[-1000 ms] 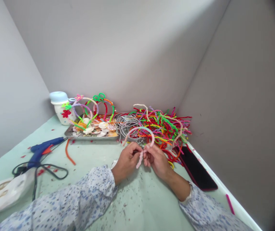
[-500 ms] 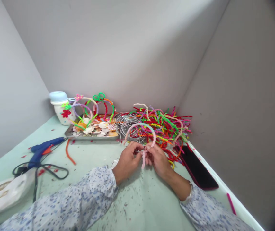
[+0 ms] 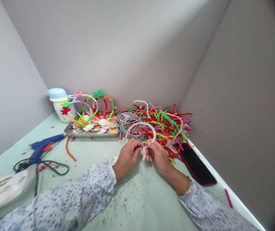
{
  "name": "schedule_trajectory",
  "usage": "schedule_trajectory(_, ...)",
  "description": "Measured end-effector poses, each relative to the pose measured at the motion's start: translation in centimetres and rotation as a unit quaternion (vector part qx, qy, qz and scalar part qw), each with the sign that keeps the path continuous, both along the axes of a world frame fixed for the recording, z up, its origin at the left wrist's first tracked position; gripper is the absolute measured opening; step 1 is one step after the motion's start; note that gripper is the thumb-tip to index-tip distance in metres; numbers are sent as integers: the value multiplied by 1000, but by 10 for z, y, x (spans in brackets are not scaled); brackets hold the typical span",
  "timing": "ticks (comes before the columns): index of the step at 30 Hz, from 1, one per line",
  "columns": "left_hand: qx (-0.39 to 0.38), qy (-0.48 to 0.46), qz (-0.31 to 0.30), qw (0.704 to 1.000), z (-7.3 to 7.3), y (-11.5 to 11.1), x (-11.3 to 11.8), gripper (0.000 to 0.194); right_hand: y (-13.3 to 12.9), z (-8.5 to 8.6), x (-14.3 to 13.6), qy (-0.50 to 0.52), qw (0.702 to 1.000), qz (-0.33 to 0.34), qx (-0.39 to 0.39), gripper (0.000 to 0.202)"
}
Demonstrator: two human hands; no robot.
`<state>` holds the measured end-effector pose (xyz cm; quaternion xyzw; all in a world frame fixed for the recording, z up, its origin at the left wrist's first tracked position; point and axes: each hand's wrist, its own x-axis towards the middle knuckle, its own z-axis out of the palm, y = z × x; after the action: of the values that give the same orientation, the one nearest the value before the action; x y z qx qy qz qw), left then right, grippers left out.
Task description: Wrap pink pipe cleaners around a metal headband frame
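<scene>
A headband (image 3: 139,124) wrapped in pale pink and light blue-green fuzzy pipe cleaner arches up over my two hands. My right hand (image 3: 160,158) is closed in a pinch on its right end. Close beside it, my left hand (image 3: 127,158) pinches at a loose pink pipe cleaner (image 3: 144,154), whose short tail hangs between the hands. The exact contact of the fingertips is partly hidden.
Behind my hands lie a coil of silver wire hoops (image 3: 129,122) and a heap of coloured pipe cleaners (image 3: 166,123). A metal tray (image 3: 94,135) of shells carries finished-looking headbands (image 3: 86,95). A blue glue gun (image 3: 41,147) with its cord, a white cup (image 3: 61,109) and a phone (image 3: 197,166) surround them.
The hanging pink tail looks shorter and has shifted up between the fingers. Both hands stay close together at the headband's right end; the whole view has tilted slightly.
</scene>
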<state>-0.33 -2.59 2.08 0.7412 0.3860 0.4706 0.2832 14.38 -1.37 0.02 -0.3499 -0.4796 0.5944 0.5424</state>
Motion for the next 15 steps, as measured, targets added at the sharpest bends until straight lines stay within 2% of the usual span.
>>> schedule_trajectory(8,34,11,-2,999,1,0,-1,18,-3,4,1,2,1000,15,-8,17)
schedule_trajectory(15,17,31,7,999,2,0,0,15,-4,8,0,-26,1000,-10,4,12)
